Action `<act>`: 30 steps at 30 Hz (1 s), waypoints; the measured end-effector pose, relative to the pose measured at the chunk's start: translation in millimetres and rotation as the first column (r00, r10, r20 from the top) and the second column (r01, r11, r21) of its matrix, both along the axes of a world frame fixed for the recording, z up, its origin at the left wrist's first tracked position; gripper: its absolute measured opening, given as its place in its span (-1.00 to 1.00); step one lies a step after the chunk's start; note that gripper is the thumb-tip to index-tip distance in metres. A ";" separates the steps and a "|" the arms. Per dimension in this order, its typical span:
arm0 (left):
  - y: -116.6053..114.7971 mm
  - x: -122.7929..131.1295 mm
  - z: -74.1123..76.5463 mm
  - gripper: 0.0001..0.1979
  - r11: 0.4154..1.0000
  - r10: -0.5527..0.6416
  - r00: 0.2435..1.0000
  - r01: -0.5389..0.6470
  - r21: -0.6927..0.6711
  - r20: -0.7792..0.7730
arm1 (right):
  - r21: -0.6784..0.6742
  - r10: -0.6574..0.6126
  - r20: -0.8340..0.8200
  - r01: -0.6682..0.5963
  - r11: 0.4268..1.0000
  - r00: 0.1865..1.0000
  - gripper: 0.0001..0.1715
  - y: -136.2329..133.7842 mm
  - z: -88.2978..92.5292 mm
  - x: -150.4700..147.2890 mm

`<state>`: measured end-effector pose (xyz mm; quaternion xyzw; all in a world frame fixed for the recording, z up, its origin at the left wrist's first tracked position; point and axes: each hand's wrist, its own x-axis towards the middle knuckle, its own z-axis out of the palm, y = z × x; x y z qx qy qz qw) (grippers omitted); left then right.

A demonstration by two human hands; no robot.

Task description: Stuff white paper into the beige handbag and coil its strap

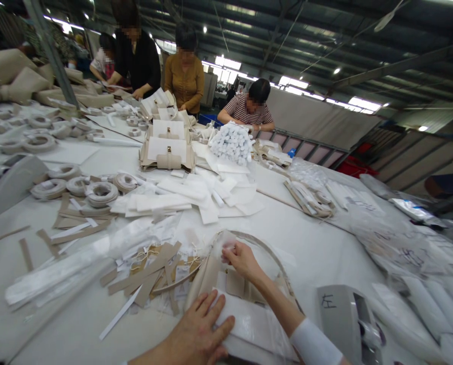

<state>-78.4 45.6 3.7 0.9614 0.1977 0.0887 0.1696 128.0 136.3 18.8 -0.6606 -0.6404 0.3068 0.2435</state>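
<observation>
Head view shows my left hand [198, 332] flat on the beige bag [226, 284] near the surface [317, 243] edge, right hand [241, 258] fingers pinching white wrapping [226, 242]; I should pull gently.

bare cloth [317, 243] right of hand [241, 259], tag pile [150, 274] crowding left

a beige and white handbag [226, 296] lies flat on the near part of the white table, its curved strap [262, 248] arching over the far end. a clear plastic wrap [257, 324] covers its near white panel, with crumpled white tissue [226, 243] at its far opening.
</observation>
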 end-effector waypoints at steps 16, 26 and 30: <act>-11.3 -2.5 -24.6 -0.44 0.996 0.056 0.985 -0.067 0.058 0.165 | 0.513 0.143 0.425 -0.368 0.776 0.894 -0.57 -134.5 -32.7 -17.9; -17.1 -1.3 -32.5 -0.63 0.992 0.094 0.981 -0.106 0.063 0.167 | 0.702 -0.042 0.512 -0.390 0.596 0.858 -0.45 -156.4 -29.4 -21.9; -18.1 -2.5 -35.7 -0.53 0.995 0.077 0.982 -0.088 0.053 0.174 | 0.736 -0.080 0.507 -0.383 0.558 0.858 -0.55 -163.1 -31.8 -23.9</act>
